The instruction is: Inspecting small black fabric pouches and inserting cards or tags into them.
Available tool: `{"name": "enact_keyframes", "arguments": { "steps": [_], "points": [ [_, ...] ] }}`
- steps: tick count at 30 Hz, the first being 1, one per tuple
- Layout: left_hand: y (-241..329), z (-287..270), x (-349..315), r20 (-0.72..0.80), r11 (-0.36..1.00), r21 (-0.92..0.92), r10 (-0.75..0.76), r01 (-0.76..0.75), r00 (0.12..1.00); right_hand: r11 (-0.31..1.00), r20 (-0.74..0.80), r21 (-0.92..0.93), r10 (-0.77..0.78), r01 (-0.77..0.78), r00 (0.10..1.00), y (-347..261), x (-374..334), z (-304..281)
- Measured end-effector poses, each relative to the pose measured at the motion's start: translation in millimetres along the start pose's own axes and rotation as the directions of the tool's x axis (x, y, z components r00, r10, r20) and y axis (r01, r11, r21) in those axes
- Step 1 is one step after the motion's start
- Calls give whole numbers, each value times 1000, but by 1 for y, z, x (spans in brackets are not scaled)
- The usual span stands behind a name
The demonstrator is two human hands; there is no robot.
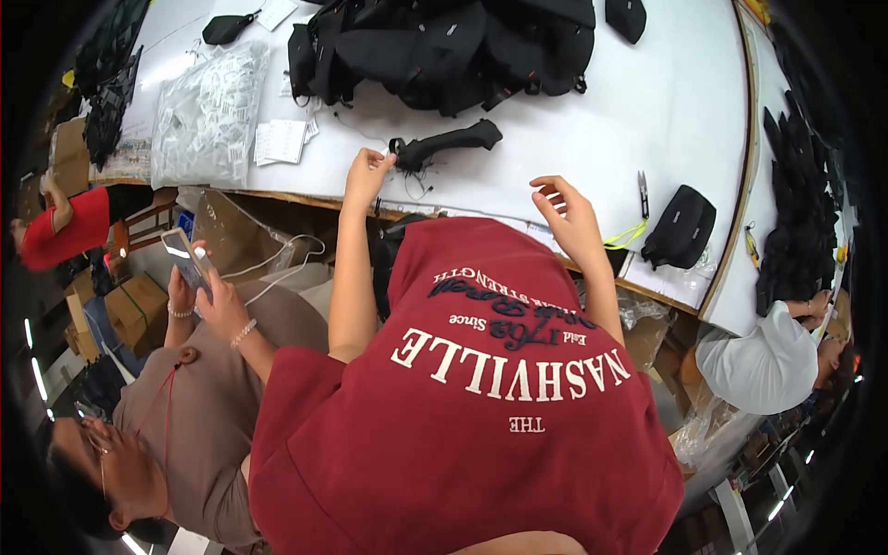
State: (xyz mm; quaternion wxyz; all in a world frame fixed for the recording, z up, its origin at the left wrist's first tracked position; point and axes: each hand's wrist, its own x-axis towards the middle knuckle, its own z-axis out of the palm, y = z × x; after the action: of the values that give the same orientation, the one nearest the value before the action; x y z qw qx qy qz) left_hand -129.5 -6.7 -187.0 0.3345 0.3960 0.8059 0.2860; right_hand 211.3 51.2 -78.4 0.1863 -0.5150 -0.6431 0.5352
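Observation:
My left hand [370,174] is pinched at the near left end of a black fabric strap [453,143], where a small loop shows. Loose dark threads hang from that end onto the white table [504,190]. The rest of the strap lies across the tabletop, its far end bent to the right. My right hand [570,211] hovers by the table's front edge, fingers loosely curled and apart, with nothing in them. Right of it are thread snips [643,192], a yellow-green cord [626,235] and a black zipped pouch [681,227].
A large heap of black bags [435,46] fills the table's far side. A clear bag of white tags [208,116] and stacked white cards [280,141] sit at left. Beside me on the left, a person holds a phone [185,257]; another in white [758,361] is at right.

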Motion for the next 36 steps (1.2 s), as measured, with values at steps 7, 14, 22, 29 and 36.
{"name": "enact_keyframes", "arguments": {
  "steps": [7,14,22,29,36],
  "points": [
    [-12,-7,-18,-26,955,291,-57,62,998,997,65,-76,-22,27,998,12,-25,2],
    [31,-24,-27,-187,993,115,37,-15,982,1000,113,12,-22,21,993,5,-35,0],
    [137,-42,-63,39,901,-355,280,-249,959,957,75,247,-178,154,981,-13,-20,15],
    [186,-4,-108,330,896,-324,408,-304,851,808,147,545,-357,225,922,-48,5,33],
    [168,-11,-104,349,938,-233,328,-258,878,940,167,290,-234,179,958,-20,3,17]
  ]
}}
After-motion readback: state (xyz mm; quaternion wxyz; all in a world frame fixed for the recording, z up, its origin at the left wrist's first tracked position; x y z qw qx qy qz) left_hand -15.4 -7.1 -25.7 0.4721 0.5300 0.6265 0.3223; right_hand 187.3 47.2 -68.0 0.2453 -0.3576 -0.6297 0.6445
